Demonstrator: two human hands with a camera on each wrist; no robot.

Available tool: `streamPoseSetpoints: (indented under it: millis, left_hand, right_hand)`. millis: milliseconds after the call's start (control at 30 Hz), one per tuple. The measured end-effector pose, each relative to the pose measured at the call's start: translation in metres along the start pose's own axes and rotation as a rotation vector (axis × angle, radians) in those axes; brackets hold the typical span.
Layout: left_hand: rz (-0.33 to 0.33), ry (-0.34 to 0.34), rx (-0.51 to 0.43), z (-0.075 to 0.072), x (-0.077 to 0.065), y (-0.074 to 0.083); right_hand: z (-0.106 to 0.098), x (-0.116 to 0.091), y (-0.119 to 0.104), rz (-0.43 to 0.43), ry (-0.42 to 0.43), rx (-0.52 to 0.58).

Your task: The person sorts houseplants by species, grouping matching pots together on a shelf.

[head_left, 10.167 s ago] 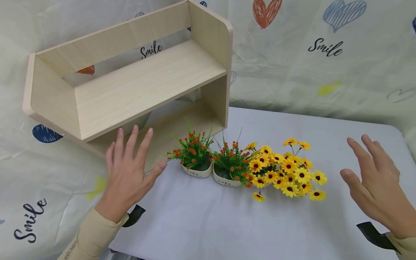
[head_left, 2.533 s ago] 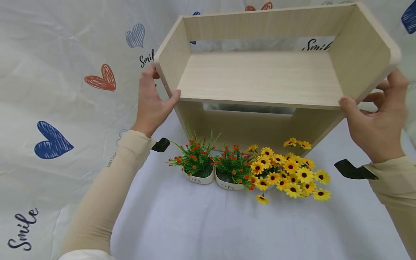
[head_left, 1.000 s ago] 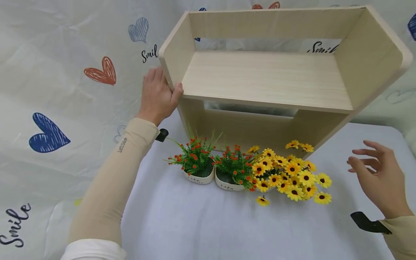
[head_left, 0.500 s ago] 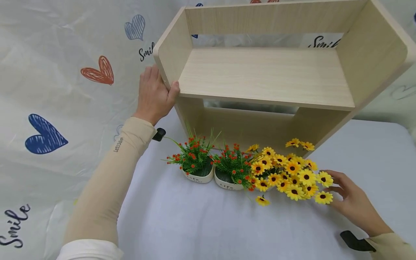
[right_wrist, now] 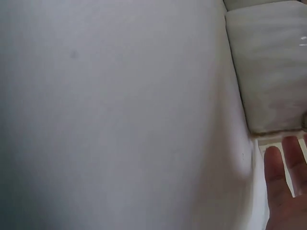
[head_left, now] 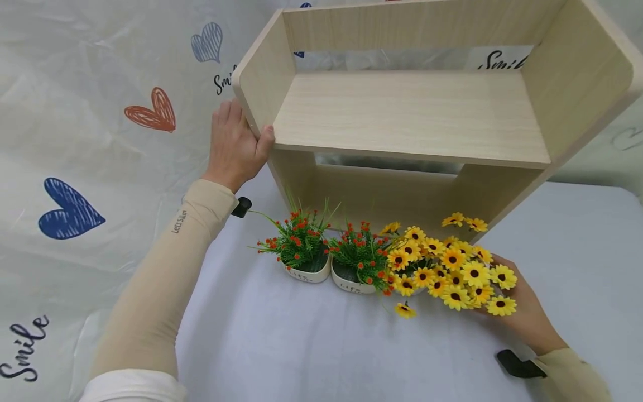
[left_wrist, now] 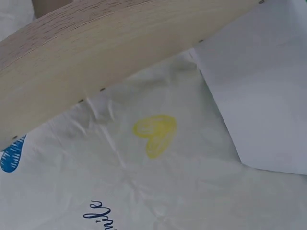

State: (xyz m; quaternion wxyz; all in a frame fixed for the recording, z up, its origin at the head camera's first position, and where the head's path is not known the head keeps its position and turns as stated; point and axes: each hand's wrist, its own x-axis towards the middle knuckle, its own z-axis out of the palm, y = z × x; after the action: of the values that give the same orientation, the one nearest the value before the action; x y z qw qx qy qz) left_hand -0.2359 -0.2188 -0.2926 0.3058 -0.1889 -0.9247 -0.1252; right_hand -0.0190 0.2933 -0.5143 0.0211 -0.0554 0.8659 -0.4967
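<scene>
A pale two-tier wooden shelf (head_left: 412, 117) rises behind the flowers. My left hand (head_left: 233, 145) grips its left side panel, thumb over the front edge; that panel (left_wrist: 110, 52) crosses the left wrist view, where the hand is out of sight. My right hand (head_left: 524, 310) is at the right of the potted yellow flowers (head_left: 454, 268), its fingers partly hidden beneath the blooms. In the right wrist view its fingers (right_wrist: 276, 177) look fairly straight; whether they grip the pot is hidden. Two potted red-flowered plants, one left (head_left: 303, 240) and one in the middle (head_left: 356, 254), stand alongside.
A white-covered table (head_left: 321, 346) carries the shelf and the row of pots. Behind and to the left hangs a pale curtain (head_left: 100, 139) printed with hearts and words. The row of pots sits directly before the shelf's lower opening.
The shelf was turned to face front, both hands on it. My right hand then let go and moved down to the yellow flowers; my left stayed on the panel. The pots have kept their places.
</scene>
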Motion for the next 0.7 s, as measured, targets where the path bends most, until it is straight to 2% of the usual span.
streamPoseSetpoints:
  millis: [100,233,467,700]
  left_hand:
    - [-0.007,-0.006,-0.013,0.0,0.0,0.001]
    - [-0.022,-0.007,-0.052,0.003,0.0,0.001]
    - [0.023,0.006,-0.046,0.003,0.001,-0.001]
    - [0.004,0.001,-0.039,0.003,0.0,-0.002]
  right_hand:
    - [0.003,0.004,0.004,-0.048,0.01,0.03]
    - [0.007,0.009,0.008,-0.065,0.024,0.025]
    - [0.017,0.011,0.011,-0.134,0.079,0.024]
    - [0.024,0.011,0.013,-0.101,0.113,0.003]
